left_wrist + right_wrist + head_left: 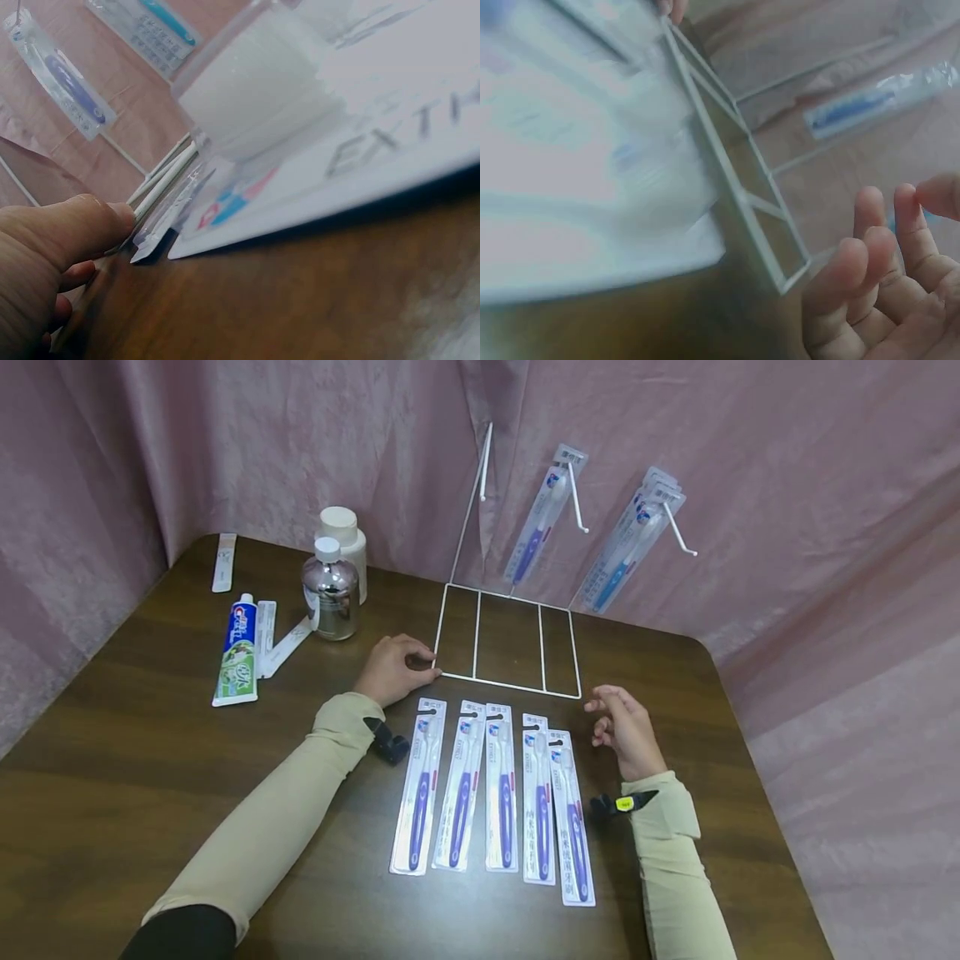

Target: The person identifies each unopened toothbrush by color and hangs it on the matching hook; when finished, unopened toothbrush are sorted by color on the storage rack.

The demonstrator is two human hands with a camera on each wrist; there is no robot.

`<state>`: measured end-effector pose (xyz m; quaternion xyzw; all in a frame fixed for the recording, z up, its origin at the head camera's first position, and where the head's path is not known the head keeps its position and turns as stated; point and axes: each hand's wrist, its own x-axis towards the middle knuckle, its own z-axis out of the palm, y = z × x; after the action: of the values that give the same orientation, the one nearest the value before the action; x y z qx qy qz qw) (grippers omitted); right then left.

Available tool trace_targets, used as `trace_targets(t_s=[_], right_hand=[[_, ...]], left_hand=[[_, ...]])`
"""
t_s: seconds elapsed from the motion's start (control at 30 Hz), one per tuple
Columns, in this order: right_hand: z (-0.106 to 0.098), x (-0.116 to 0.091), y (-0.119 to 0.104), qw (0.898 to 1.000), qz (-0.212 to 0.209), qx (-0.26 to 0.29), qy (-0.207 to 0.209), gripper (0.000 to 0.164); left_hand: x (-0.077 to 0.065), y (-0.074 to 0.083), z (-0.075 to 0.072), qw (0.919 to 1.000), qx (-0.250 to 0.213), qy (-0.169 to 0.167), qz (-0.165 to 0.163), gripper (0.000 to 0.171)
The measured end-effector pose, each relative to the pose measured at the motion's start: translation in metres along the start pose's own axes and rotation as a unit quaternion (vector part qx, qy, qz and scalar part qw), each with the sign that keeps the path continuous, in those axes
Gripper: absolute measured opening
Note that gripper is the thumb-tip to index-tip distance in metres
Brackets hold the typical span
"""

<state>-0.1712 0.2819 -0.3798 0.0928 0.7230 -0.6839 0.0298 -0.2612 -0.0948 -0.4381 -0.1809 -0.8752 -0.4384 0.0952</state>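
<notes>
A white wire display rack (pixel 510 683) stands on the table, its base flat and its hooks raised at the back. My left hand (pixel 395 670) pinches the base's front left corner between thumb and fingers; in the left wrist view the thumb (pixel 90 221) lies against the white wire. Beside the front right corner, my right hand (pixel 628 731) hovers with loosely bent fingers and holds nothing. One packaged purple toothbrush (pixel 537 522) hangs from the middle hook. Packaged toothbrushes with a blue one in front (pixel 630 547) hang on the right hook; the left hook (pixel 486 464) is bare.
Several packaged purple toothbrushes (pixel 501 789) lie in a row before the rack. Farther left are a toothpaste tube (pixel 238 652), white strips (pixel 287 646), a silvery bottle (pixel 332 597) and a white bottle (pixel 352 547). Pink curtain (pixel 360 443) hangs behind the table.
</notes>
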Motion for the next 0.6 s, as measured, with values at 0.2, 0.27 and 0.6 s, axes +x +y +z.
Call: trace_targets(t_s=[0.2,0.27,0.6], right_hand=[[-0.024,-0.025,0.020,0.996,0.043,-0.065,-0.035,0.031],[-0.027,-0.025,0.020,0.988,0.026,-0.136,-0.072,0.035],[-0.025,-0.029,0.024,0.919,-0.072,-0.324,-0.212,0.045]], left_hand=[[0.004,0.001,0.003,0.9999,-0.008,-0.008,0.011,0.028],[0.004,0.000,0.002,0.9999,-0.010,0.001,0.004,0.027],[0.000,0.000,-0.002,0.9997,0.003,-0.004,-0.024,0.027]])
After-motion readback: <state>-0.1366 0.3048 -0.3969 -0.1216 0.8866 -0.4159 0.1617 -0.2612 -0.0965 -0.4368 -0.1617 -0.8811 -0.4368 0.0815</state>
